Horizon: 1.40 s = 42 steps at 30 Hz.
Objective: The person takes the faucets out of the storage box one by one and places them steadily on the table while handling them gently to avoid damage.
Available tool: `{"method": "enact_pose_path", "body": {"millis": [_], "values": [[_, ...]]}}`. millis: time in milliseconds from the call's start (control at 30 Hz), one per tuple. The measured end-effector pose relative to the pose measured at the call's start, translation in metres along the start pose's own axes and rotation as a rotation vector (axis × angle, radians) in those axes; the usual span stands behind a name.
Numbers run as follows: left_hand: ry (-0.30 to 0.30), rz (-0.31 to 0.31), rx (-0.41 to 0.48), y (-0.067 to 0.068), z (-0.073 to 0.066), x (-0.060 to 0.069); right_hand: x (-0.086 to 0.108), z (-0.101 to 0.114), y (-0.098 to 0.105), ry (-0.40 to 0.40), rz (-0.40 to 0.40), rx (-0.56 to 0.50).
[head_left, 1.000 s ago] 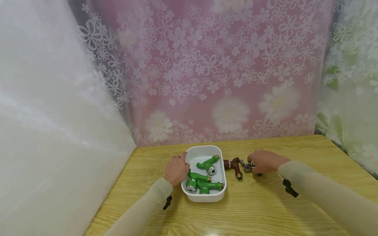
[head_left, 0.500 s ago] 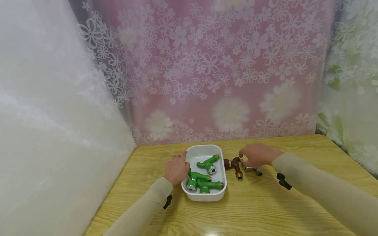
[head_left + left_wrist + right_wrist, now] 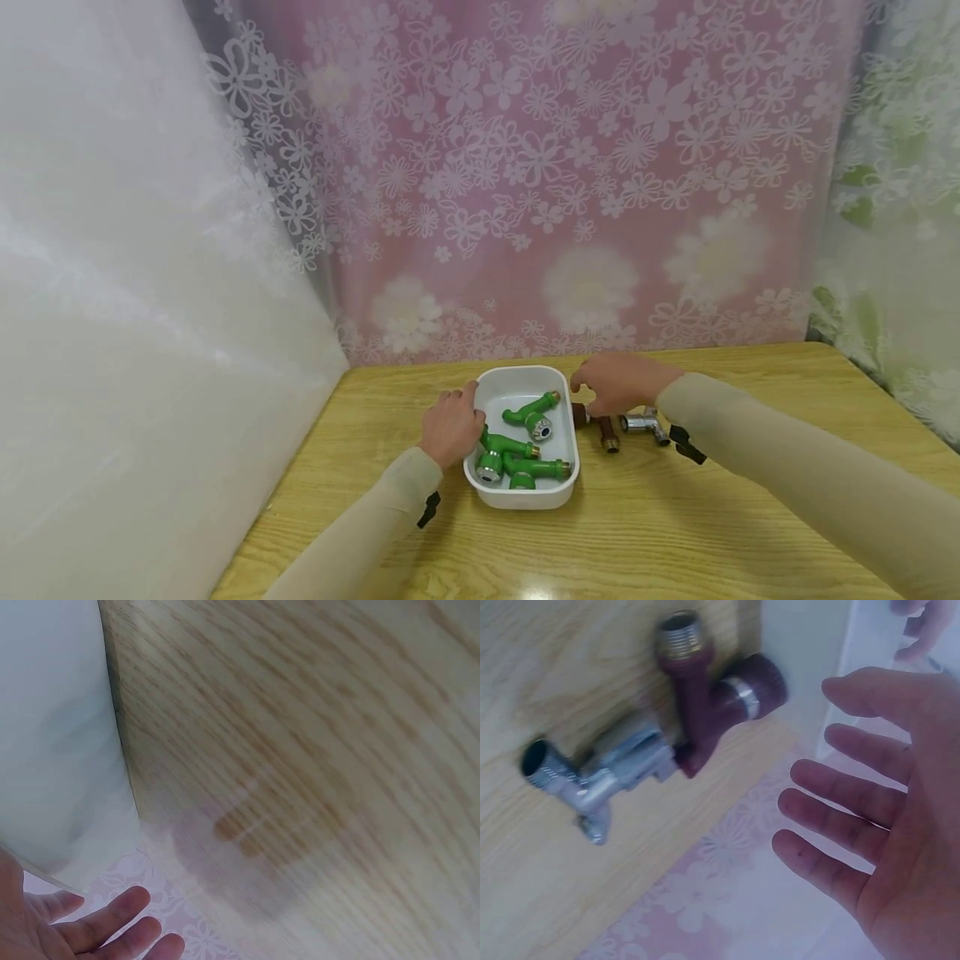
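Observation:
A white plastic tray (image 3: 572, 467) holds three green taps (image 3: 536, 468) with brass threaded ends. At its left rim my left hand (image 3: 452, 427) holds on, thumb over the inside and other fingers outside. Those outer fingers (image 3: 129, 898) show below the tray wall in the left wrist view; the thumb is hidden there. My right hand (image 3: 624, 382) hovers by the tray's right rim, above a dark red tap (image 3: 609, 435) that it partly covers. In the right wrist view its fingers are spread, with nothing between them. A chrome tap (image 3: 643, 423) lies just right of the red one.
The wood-grain table (image 3: 645, 533) carries everything. Behind it hangs a pink flowered curtain (image 3: 525, 275), with a white sheet (image 3: 150, 333) on the left and a pale green curtain (image 3: 892, 275) on the right.
My right hand has left the chrome tap and moved left, over the red tap toward the tray. The chrome tap is now uncovered. My left hand stays at the rim.

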State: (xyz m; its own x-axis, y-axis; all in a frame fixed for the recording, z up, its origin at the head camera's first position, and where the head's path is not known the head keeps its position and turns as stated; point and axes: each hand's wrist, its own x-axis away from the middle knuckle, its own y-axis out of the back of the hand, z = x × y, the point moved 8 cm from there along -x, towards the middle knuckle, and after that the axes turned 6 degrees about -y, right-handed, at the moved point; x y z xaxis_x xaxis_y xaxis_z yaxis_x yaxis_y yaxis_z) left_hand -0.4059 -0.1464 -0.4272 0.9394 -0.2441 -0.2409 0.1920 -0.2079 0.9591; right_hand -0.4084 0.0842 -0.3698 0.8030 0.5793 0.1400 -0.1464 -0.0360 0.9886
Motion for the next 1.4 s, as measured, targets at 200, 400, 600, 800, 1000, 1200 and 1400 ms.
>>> {"method": "enact_pose_path", "body": {"millis": [200,400,600,800,1000,1200,1400], "values": [[0.002,0.015,0.002,-0.001,0.002,-0.001,-0.014,0.016,0.006,0.030,0.020,0.013],[0.004,0.014,0.006,-0.001,0.004,-0.002,-0.031,0.029,0.007,0.047,0.071,0.027],[0.004,0.018,0.009,0.000,0.003,0.000,-0.046,0.042,0.003,0.052,0.137,0.043],[0.019,0.033,-0.004,-0.001,0.004,-0.001,-0.061,0.054,-0.004,0.049,0.208,0.047],[0.014,0.033,-0.009,0.000,0.002,-0.002,-0.072,0.063,-0.011,0.045,0.261,0.028],[0.010,0.026,-0.008,-0.001,0.003,-0.002,-0.080,0.071,-0.017,0.048,0.294,0.033],[0.005,0.029,-0.017,-0.003,0.004,-0.003,-0.083,0.077,-0.020,0.019,0.323,0.032]]}}
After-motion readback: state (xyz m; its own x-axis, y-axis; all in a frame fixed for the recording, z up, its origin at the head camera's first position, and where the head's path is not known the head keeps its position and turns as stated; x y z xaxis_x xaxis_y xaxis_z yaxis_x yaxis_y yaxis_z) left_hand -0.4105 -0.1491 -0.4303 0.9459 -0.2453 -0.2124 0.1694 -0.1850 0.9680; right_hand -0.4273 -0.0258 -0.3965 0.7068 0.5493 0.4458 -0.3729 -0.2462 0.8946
